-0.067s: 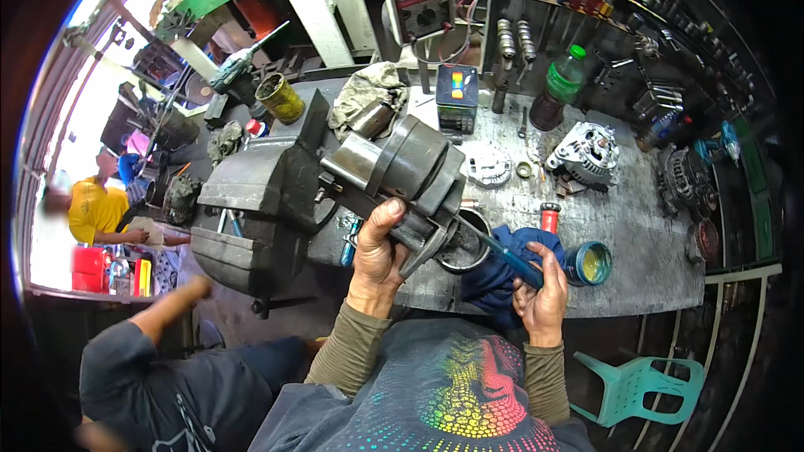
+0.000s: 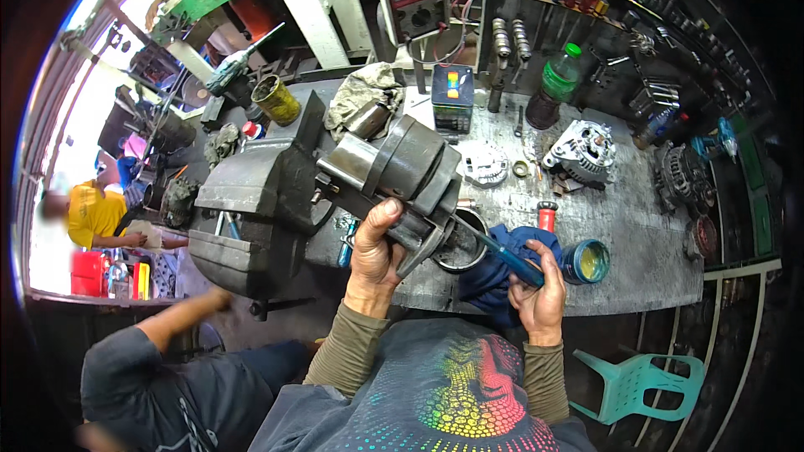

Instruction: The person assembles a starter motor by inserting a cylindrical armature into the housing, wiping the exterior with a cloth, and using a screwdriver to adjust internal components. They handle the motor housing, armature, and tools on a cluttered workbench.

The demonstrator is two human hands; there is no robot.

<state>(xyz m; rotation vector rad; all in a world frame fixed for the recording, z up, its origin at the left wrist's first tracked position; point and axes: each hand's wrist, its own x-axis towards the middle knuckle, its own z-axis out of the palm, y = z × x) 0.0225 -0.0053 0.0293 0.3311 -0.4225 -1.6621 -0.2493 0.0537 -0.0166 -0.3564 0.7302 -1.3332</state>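
Starter motor worked at the vise

Left hand (image 2: 374,255) grips the grey motor housing (image 2: 402,169); right hand's (image 2: 538,297) grip pinches a blue-handled screwdriver (image 2: 502,255), tip toward ten o'clock.

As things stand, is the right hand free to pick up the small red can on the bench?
Probably not straight away: the right hand is closed on a blue-handled screwdriver. The red can stands just beyond it, with nothing between.

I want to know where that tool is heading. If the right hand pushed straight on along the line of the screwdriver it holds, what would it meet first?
The right hand aims its blue-handled screwdriver up and left. Its tip is already at the grey motor housing that the left hand grips, so that comes first. Depth is hard to judge.
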